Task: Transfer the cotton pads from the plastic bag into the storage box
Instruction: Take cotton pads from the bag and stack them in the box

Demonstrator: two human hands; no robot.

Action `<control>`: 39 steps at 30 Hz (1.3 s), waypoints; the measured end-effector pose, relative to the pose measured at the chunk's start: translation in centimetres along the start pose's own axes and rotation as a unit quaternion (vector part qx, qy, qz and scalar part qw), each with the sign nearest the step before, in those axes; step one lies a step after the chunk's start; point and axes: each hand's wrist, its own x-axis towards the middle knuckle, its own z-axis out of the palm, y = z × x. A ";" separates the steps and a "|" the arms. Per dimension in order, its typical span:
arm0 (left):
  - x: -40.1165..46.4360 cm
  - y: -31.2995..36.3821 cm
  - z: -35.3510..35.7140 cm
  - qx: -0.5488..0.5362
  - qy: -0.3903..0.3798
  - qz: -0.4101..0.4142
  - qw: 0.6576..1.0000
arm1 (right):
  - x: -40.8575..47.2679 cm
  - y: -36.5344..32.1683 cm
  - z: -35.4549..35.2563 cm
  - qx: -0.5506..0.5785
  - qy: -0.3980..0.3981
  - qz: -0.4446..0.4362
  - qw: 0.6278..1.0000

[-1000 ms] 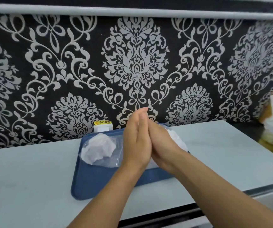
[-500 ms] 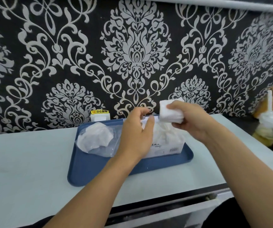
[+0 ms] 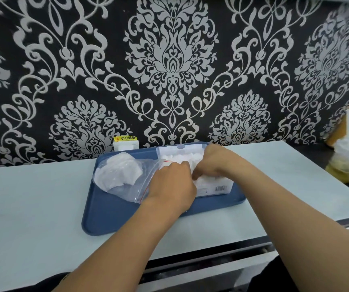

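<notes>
One head view, close, facing forward and down at the tray [image 3: 110, 216] against the wall [image 3: 173, 60]

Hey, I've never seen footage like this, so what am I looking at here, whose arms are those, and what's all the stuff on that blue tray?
There is no machine here. A person wears a camera on the head, so the single view looks down along their own bare arms. On the pale counter sits a blue tray. On it lie a clear plastic bag with white cotton pads and an open clear storage box, partly filled with pads. The left hand and right hand meet over the box, working on pads there; exactly what each grip holds is hidden. A drink cup stands at far right.
</notes>
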 end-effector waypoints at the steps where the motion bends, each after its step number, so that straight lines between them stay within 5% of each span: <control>1: 0.0 0.0 0.0 0.005 0.001 0.005 1.000 | 0.1 0.0 0.2 -0.031 0.014 0.008 0.999; 7: -0.1 0.3 0.4 -0.010 0.006 0.034 0.999 | 0.3 0.2 1.2 -0.145 0.112 0.025 0.983; 11: -0.1 0.2 0.6 -0.022 0.015 0.039 0.999 | -0.7 0.9 -0.4 -0.053 0.077 0.005 0.996; 15: 0.1 0.0 0.6 -0.007 0.009 0.042 0.999 | -2.6 2.0 -2.9 0.065 0.188 -0.152 0.968; 19: 0.2 0.0 0.6 -0.017 0.008 0.028 0.999 | -3.3 1.3 -2.1 0.085 0.032 -0.214 0.973; 25: 0.1 0.0 0.1 -0.050 0.009 0.036 0.998 | -2.3 0.0 -0.1 -0.083 -0.131 -0.127 0.980; 29: 0.3 0.0 0.3 -0.022 -0.013 0.025 0.999 | -2.2 -0.2 0.0 -0.170 -0.154 -0.056 0.972; 39: 0.5 -0.2 0.3 -0.006 -0.016 0.024 1.000 | -2.4 0.4 0.5 -0.077 -0.170 -0.073 0.980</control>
